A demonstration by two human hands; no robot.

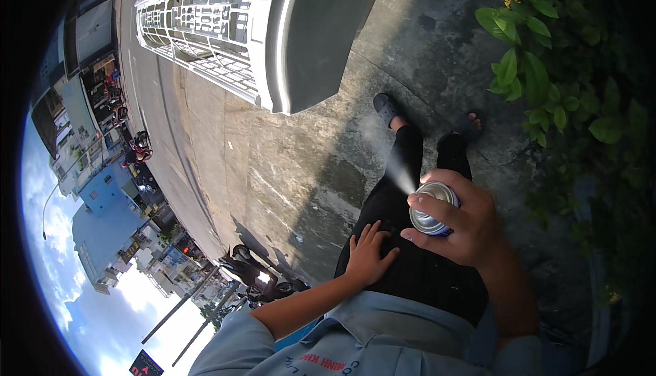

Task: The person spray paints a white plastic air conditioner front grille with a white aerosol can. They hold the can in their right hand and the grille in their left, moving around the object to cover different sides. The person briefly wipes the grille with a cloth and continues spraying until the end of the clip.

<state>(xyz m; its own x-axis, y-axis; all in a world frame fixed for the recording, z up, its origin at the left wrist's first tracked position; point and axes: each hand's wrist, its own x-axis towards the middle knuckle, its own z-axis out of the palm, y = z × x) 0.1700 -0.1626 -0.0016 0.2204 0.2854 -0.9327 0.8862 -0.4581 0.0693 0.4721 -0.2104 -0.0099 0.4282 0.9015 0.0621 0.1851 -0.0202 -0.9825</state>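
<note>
In my right hand [475, 222] is a spray can [445, 193], with the fingers wrapped round it and the index finger pressed on its top. A pale mist [398, 171] fans out from the nozzle, away from me and a little to the left. My left hand [369, 255] lies on my dark trousers with its fingers spread, holding nothing. Beyond the mist, at the upper left, is a white slatted frame [270, 34] with a dark grey panel [318, 41]. The mist thins out short of this frame.
Leafy plants [540, 75] with yellow flowers crowd the right side. My feet in dark clogs [387, 107] are on stained concrete, partly in shade. At the lower left a motorbike [253, 273] is parked. Beyond the road [154, 102] are buildings and more motorbikes.
</note>
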